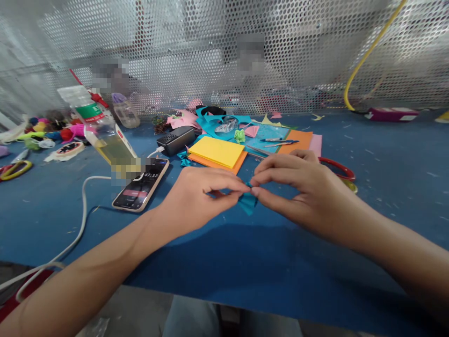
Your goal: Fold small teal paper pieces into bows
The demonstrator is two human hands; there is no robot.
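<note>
A small folded piece of blue paper (248, 204) is pinched between both hands, above the near part of the blue table. My left hand (206, 192) grips its left side between thumb and forefinger. From the right, my right hand (296, 185) closes thumb and fingertips on the same paper. The fingertips hide the top of the piece; its lower part fans out beneath them. Just beyond the hands lies a stack of yellow paper (216, 152) on orange sheets (239, 164).
Left of my hands are a phone (142, 186), a white cable (85, 206), a bottle (105, 128) and a black box (176, 140). Behind are blue paper scraps (210, 124) and pens (280, 142). Red-handled scissors (338, 168) lie right. A perforated metal screen (298, 56) stands behind the table.
</note>
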